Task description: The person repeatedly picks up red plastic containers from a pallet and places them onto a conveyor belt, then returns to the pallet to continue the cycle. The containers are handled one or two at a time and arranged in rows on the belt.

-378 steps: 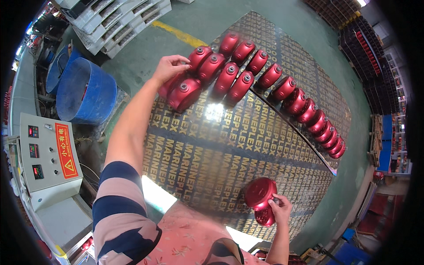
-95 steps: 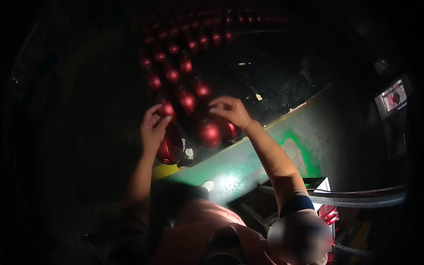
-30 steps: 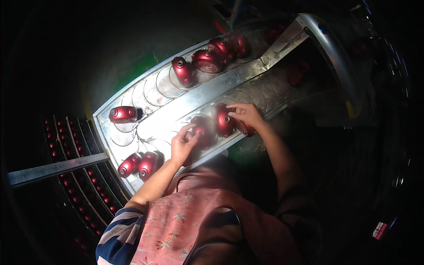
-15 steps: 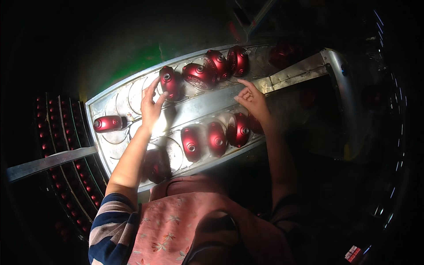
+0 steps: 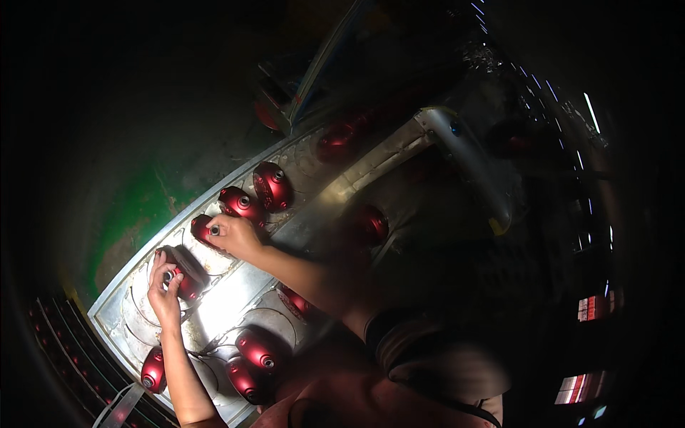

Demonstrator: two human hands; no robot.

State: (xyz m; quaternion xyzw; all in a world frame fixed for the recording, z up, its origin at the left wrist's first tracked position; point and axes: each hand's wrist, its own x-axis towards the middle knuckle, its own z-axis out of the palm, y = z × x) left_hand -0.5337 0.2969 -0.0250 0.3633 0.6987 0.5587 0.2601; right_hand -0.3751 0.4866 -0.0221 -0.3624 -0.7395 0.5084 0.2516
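Note:
My left hand (image 5: 165, 297) has its thumb and fingers closed about the small round fitting of a glossy red rounded shell (image 5: 190, 285), the leftmost in the far row. Just right of it, my right hand (image 5: 238, 237) pinches the fitting of a second red shell (image 5: 200, 229), partly covered by the fingers. Both shells rest on a pale metal conveyor (image 5: 235, 285) marked with round outlines. Two more red shells, a tilted one (image 5: 241, 202) and another (image 5: 273, 187), sit beyond my right hand.
In the near row lie a red shell (image 5: 260, 349), one beside it (image 5: 243, 379) and another at the end (image 5: 153, 369). A metal rail (image 5: 385, 153) runs along the conveyor's middle. Dark racks (image 5: 68, 357) holding small red items stand at the lower left.
The view has turned to the right, so the conveyor now slants more steeply. My right hand has moved from above the middle rail onto a far-row shell. My left hand now grasps its shell's fitting.

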